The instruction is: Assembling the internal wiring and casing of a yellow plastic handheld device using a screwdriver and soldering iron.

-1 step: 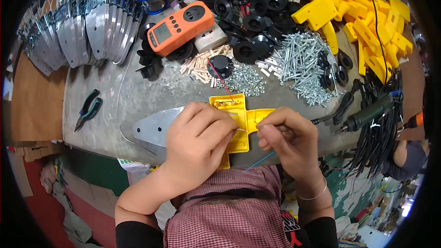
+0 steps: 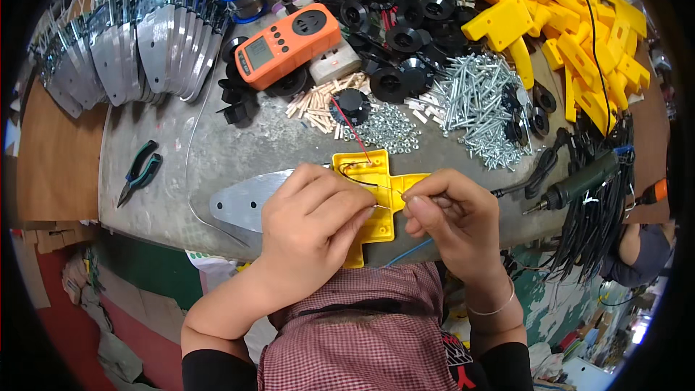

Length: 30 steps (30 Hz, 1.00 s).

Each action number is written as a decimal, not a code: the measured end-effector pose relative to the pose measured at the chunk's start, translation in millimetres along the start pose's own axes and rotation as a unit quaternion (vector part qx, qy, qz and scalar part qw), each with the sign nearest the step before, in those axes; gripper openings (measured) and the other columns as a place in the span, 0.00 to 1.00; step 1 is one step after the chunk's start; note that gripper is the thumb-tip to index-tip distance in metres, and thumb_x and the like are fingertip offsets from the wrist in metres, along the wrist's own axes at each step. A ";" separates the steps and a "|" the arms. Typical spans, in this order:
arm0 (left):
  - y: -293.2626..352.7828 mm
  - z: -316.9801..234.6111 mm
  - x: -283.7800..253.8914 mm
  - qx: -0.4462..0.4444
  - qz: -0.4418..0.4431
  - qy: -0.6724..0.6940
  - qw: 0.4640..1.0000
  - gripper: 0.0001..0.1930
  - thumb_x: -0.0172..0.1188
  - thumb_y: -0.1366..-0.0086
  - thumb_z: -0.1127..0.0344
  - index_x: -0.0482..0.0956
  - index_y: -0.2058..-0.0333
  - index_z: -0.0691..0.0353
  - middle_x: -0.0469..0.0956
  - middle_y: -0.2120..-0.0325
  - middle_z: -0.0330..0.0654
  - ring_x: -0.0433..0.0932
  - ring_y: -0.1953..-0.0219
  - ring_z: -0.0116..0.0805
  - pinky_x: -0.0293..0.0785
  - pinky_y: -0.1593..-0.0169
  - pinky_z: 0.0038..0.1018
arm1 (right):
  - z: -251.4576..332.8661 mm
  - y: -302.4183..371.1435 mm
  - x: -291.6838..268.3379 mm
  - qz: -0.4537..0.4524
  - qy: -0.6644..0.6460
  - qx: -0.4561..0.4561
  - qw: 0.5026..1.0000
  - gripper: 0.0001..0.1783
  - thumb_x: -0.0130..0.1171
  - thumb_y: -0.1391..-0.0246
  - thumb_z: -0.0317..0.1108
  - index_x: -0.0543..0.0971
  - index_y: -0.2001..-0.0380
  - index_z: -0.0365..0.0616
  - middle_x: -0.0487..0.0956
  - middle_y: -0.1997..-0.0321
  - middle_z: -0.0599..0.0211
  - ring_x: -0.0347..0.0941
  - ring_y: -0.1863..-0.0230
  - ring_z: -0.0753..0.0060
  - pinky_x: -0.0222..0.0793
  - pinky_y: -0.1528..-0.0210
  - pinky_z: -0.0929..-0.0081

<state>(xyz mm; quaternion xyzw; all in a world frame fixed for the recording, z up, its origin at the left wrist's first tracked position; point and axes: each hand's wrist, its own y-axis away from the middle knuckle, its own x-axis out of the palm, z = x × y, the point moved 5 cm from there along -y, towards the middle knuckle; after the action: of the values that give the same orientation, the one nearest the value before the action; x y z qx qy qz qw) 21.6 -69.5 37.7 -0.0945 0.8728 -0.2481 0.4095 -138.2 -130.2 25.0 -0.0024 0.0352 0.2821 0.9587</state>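
Observation:
A yellow cross-shaped plastic housing (image 2: 378, 174) lies at the near edge of the bench. My left hand (image 2: 311, 224) lies over its left half and presses on it, fingertips at its middle. My right hand (image 2: 452, 213) pinches a thin wire (image 2: 391, 190) between thumb and forefinger, just above the housing's right arm. A thin black wire loops on the housing's top. From there a red wire (image 2: 352, 129) runs up to a black knob (image 2: 352, 105). What lies under my palms is hidden.
A flat metal blade (image 2: 239, 204) sticks out left of my left hand. Green pliers (image 2: 139, 171) lie further left. An orange meter (image 2: 286, 43), black round parts (image 2: 405, 36), screws (image 2: 474, 98), yellow housings (image 2: 579, 43) and stacked metal blades (image 2: 145, 51) fill the back. An electric screwdriver (image 2: 579, 185) lies to the right.

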 end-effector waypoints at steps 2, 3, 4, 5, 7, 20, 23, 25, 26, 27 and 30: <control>1.1 5.8 -3.4 -0.026 -0.013 0.055 0.998 0.11 0.68 0.54 0.76 0.82 0.69 0.62 0.78 0.74 0.40 0.74 0.70 0.39 0.71 0.66 0.31 | -1.6 -4.6 5.2 -0.003 -0.018 0.041 0.999 0.05 0.57 0.38 0.27 0.77 0.63 0.35 0.78 0.73 0.72 0.73 0.72 0.88 0.70 0.69 0.88; 0.3 7.6 -4.3 -0.055 -0.021 0.081 0.995 0.08 0.68 0.52 0.75 0.82 0.70 0.62 0.79 0.75 0.40 0.74 0.70 0.38 0.70 0.65 0.30 | -1.6 -5.7 7.5 0.001 -0.014 0.041 0.999 0.05 0.57 0.38 0.27 0.77 0.63 0.35 0.78 0.73 0.72 0.73 0.72 0.88 0.70 0.69 0.88; 0.3 10.0 -5.0 -0.084 -0.029 0.107 0.990 0.06 0.68 0.50 0.75 0.83 0.71 0.62 0.80 0.76 0.40 0.74 0.71 0.37 0.70 0.65 0.29 | -3.1 -6.3 9.7 0.005 -0.023 0.047 0.999 0.06 0.58 0.38 0.27 0.77 0.62 0.34 0.78 0.72 0.71 0.73 0.72 0.87 0.70 0.69 0.88; 0.5 10.8 -4.9 -0.087 -0.035 0.109 0.990 0.06 0.68 0.50 0.75 0.83 0.71 0.62 0.80 0.76 0.40 0.74 0.71 0.37 0.70 0.65 0.29 | -4.6 -7.3 10.9 0.008 -0.033 0.054 0.998 0.06 0.59 0.39 0.27 0.77 0.62 0.34 0.78 0.72 0.71 0.73 0.72 0.87 0.71 0.69 0.88; 1.6 14.8 -2.8 -0.113 -0.035 0.144 0.983 0.05 0.67 0.49 0.74 0.83 0.72 0.62 0.80 0.75 0.40 0.74 0.71 0.36 0.69 0.65 0.28 | -5.1 -8.3 13.5 0.017 -0.027 0.055 0.998 0.07 0.59 0.39 0.27 0.78 0.61 0.34 0.79 0.72 0.71 0.74 0.72 0.87 0.71 0.69 0.88; 2.2 21.7 -2.9 -0.139 -0.016 0.207 0.968 0.07 0.67 0.50 0.75 0.83 0.70 0.60 0.81 0.73 0.40 0.75 0.68 0.37 0.71 0.63 0.30 | 1.4 -13.3 14.2 0.037 0.046 0.068 0.996 0.04 0.61 0.42 0.26 0.78 0.67 0.36 0.78 0.75 0.74 0.72 0.76 0.88 0.66 0.74 0.88; -2.0 15.1 -2.1 -0.032 0.014 0.174 0.984 0.10 0.66 0.53 0.77 0.82 0.69 0.61 0.80 0.74 0.40 0.75 0.69 0.39 0.72 0.64 0.31 | -2.2 -16.9 13.1 0.103 -0.066 0.171 0.978 0.04 0.59 0.41 0.26 0.76 0.68 0.38 0.74 0.77 0.76 0.69 0.76 0.89 0.63 0.76 0.88; 0.4 -3.5 -11.1 0.092 -0.017 0.029 0.995 0.11 0.65 0.56 0.77 0.81 0.70 0.63 0.79 0.74 0.40 0.75 0.71 0.41 0.73 0.66 0.30 | -4.3 -26.5 16.7 0.137 -0.125 0.258 0.948 0.04 0.59 0.41 0.26 0.75 0.68 0.39 0.73 0.77 0.77 0.68 0.76 0.89 0.62 0.76 0.87; -0.8 -3.4 -10.8 0.094 -0.015 0.032 0.995 0.11 0.65 0.56 0.77 0.81 0.70 0.63 0.79 0.74 0.40 0.75 0.71 0.41 0.73 0.66 0.30 | -7.7 -26.4 18.8 0.185 -0.171 0.334 0.908 0.05 0.59 0.40 0.27 0.73 0.68 0.39 0.71 0.77 0.78 0.67 0.76 0.88 0.61 0.76 0.87; -1.7 0.5 -10.8 0.077 -0.002 0.046 0.996 0.10 0.65 0.56 0.77 0.81 0.71 0.63 0.79 0.75 0.40 0.75 0.72 0.42 0.72 0.67 0.30 | -10.9 -23.8 16.3 0.194 -0.138 0.329 0.914 0.06 0.62 0.43 0.27 0.74 0.66 0.39 0.71 0.76 0.78 0.69 0.75 0.88 0.64 0.75 0.86; -6.2 11.9 -7.8 0.025 0.017 0.108 0.994 0.09 0.65 0.57 0.78 0.81 0.72 0.62 0.78 0.75 0.40 0.74 0.73 0.41 0.72 0.68 0.31 | 8.1 -12.5 16.8 0.067 0.078 0.065 0.993 0.10 0.65 0.46 0.27 0.75 0.64 0.38 0.73 0.76 0.74 0.72 0.76 0.83 0.67 0.75 0.81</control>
<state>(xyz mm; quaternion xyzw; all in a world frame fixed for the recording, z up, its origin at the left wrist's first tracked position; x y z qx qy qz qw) 35.5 -76.2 39.7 -0.0419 0.9069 -0.2721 0.3189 -116.8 -131.4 31.7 0.0402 0.1288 0.3417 0.9301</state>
